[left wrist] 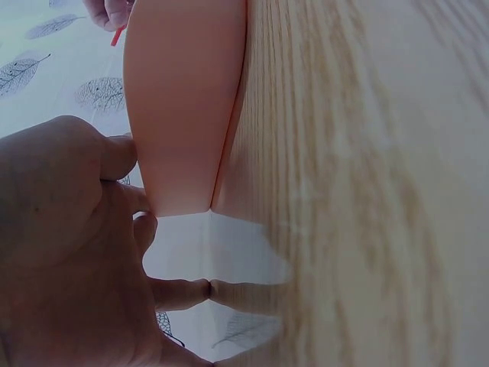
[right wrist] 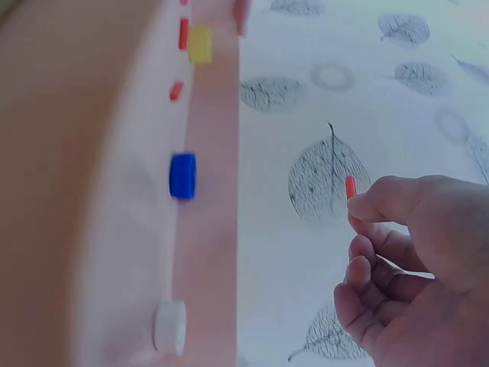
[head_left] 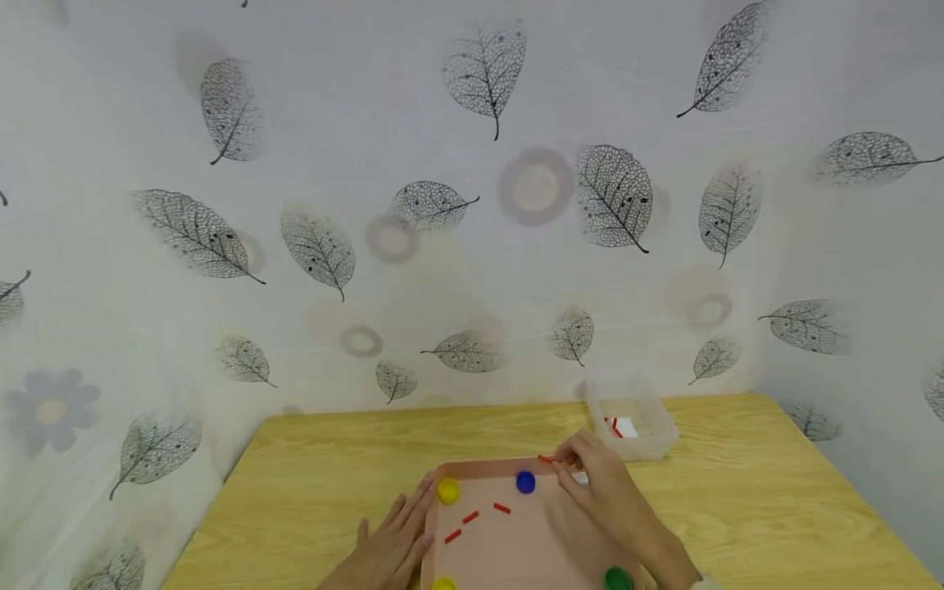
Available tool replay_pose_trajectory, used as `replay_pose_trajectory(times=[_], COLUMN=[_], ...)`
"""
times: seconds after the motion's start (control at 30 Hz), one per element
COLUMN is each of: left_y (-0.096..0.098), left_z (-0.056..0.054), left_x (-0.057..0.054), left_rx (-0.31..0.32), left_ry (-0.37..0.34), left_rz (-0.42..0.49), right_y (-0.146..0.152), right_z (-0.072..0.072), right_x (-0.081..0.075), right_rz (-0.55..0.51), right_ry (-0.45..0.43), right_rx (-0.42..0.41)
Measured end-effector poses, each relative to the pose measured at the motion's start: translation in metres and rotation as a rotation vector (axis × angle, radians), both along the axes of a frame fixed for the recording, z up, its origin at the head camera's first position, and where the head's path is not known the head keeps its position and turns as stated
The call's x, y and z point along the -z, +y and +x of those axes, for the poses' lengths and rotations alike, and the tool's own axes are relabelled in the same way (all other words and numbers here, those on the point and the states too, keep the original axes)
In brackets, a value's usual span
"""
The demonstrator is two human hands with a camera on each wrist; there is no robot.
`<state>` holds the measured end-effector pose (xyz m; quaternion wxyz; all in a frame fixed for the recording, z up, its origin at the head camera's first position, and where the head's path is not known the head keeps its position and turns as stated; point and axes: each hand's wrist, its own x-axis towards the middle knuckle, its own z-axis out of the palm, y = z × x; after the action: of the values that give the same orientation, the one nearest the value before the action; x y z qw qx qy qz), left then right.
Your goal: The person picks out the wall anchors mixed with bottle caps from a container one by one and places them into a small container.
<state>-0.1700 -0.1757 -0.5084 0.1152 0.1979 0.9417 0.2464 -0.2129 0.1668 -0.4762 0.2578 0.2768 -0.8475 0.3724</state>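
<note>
Between thumb and forefinger my right hand point(head_left: 601, 492) pinches a small red stick point(right wrist: 351, 187), held above the far right part of a pink tray point(head_left: 531, 549). My left hand point(head_left: 391, 545) lies at the tray's left side, fingers extended, thumb and fingertips at its wall. Three red sticks point(head_left: 502, 508) lie on the tray floor toward the left. Round caps stand along the edges: a yellow cap point(head_left: 448, 491) in the far left corner, a blue cap point(head_left: 525, 482) at the far side, a white cap point(right wrist: 170, 327) partly behind my right hand, and a green cap point(head_left: 618, 578) near right.
A clear plastic box point(head_left: 649, 447) stands behind the tray at the right, with a few red sticks point(head_left: 616, 428) and a white piece inside. Another yellow cap point(head_left: 444, 583) is cut off at the bottom edge. The wooden table point(head_left: 310, 467) meets a leaf-patterned wall covering point(head_left: 472, 270).
</note>
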Motion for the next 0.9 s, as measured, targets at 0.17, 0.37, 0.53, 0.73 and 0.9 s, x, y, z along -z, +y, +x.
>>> replay_pose_trajectory(times=[0.17, 0.37, 0.53, 0.73, 0.9], left_y=[0.000, 0.001, 0.001, 0.001, 0.001], left_z=[-0.002, -0.001, 0.000, -0.001, -0.001], left_x=[0.000, -0.001, -0.001, -0.001, 0.000], left_rx=[-0.006, 0.001, -0.006, -0.014, -0.017], left_ry=[-0.006, 0.014, 0.035, 0.039, 0.040], left_rz=[-0.008, 0.006, 0.001, 0.006, 0.010], right_y=[0.013, 0.026, 0.039, 0.056, 0.069], right_z=[-0.005, -0.008, -0.013, -0.019, -0.023], right_x=[-0.006, -0.011, -0.013, -0.011, -0.009], right_rz=[-0.005, -0.004, -0.002, -0.001, 0.013], right_ry=[0.039, 0.057, 0.068, 0.096, 0.087], right_rx=[0.046, 0.123, 0.179, 0.243, 0.302])
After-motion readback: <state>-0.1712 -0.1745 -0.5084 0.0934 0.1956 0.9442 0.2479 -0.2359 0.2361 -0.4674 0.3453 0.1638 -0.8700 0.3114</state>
